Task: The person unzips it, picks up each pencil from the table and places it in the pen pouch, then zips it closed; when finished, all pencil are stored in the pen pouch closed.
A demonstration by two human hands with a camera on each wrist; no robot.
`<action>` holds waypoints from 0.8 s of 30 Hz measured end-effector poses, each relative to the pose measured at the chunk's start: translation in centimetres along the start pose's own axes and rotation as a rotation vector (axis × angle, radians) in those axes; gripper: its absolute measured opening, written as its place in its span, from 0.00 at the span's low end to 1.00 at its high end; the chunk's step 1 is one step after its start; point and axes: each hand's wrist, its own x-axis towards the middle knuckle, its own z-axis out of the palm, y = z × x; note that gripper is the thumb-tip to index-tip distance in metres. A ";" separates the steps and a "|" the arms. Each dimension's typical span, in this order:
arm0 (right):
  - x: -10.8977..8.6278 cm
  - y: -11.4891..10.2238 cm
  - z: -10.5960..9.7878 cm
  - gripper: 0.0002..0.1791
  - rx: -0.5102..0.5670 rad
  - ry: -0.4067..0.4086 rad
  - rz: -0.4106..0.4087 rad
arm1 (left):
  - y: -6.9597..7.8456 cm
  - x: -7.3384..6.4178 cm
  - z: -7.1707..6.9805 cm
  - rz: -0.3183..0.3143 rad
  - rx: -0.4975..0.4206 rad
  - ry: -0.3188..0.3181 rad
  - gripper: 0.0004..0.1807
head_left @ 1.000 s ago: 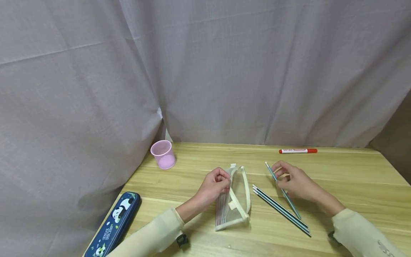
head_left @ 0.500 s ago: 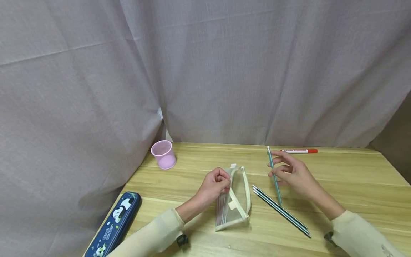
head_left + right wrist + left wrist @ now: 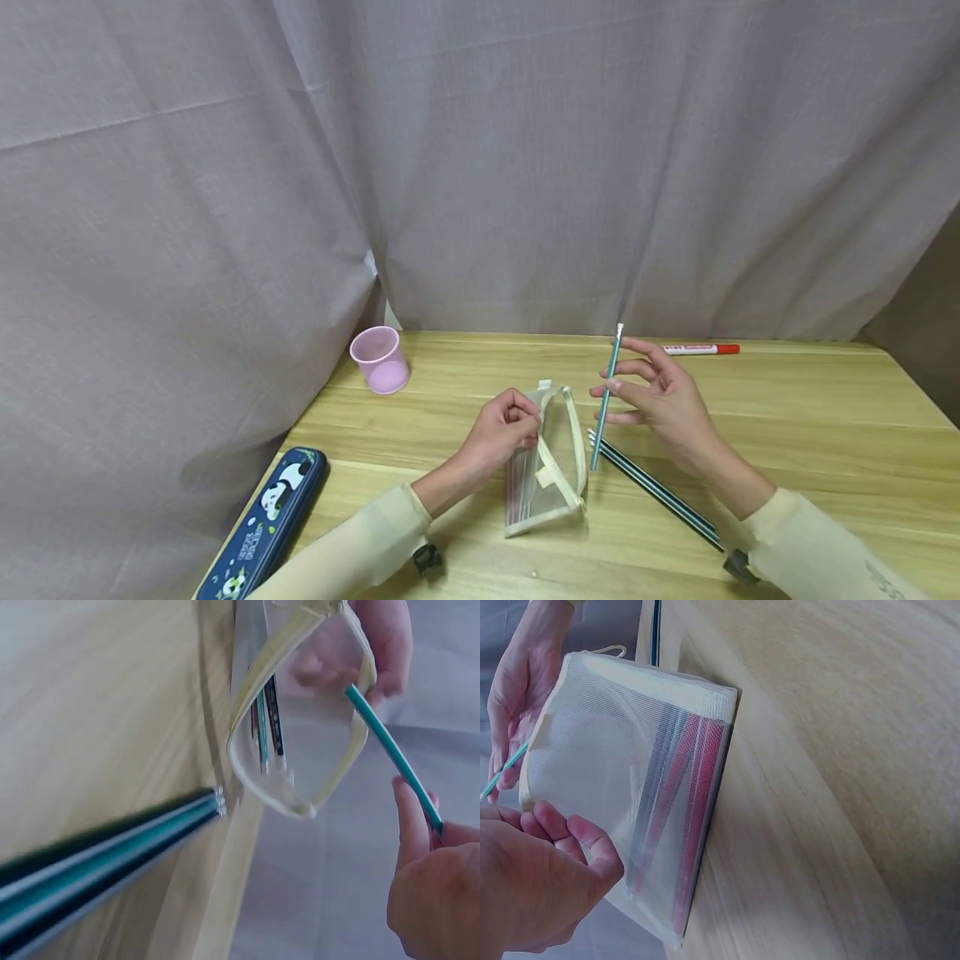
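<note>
My left hand [image 3: 495, 433] pinches the edge of a see-through mesh pencil pouch [image 3: 528, 504], whose cream zipper opening gapes towards the right. Several pencils, some red and some dark, show through its mesh [image 3: 697, 772] in the left wrist view. Just right of the pouch, my right hand [image 3: 663, 400] holds a teal pencil [image 3: 604, 408] between thumb and fingers, raised off the table with its white-tipped end up. Its lower end is close to the opening but outside it. Several dark green and teal pencils [image 3: 660, 493] lie together on the table beneath that hand.
A pink cup [image 3: 381, 362] stands at the back left. A navy panda pencil case [image 3: 266, 521] lies at the left edge. Near the back edge is a red and white marker [image 3: 705, 350], partly behind my right hand. Grey curtain [image 3: 495, 167] hangs behind the table.
My right hand has lifted the teal pencil and carried it left towards the pouch, turning it from slanted to nearly upright. The left hand and pouch have stayed in place.
</note>
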 end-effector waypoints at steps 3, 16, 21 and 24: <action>-0.1 0.4 0.6 0.29 0.043 0.034 0.002 | 0.0 0.0 0.1 0.005 -0.003 -0.006 0.10; -1.3 3.3 3.5 0.32 -0.055 0.060 0.315 | -0.2 0.0 0.0 0.041 0.005 -0.022 0.09; -1.0 3.4 3.8 0.35 -0.099 0.036 0.398 | -0.4 0.1 0.1 0.074 0.016 -0.019 0.09; -0.7 3.4 4.0 0.35 -0.112 0.026 0.422 | -0.4 0.1 0.2 0.085 0.019 -0.014 0.09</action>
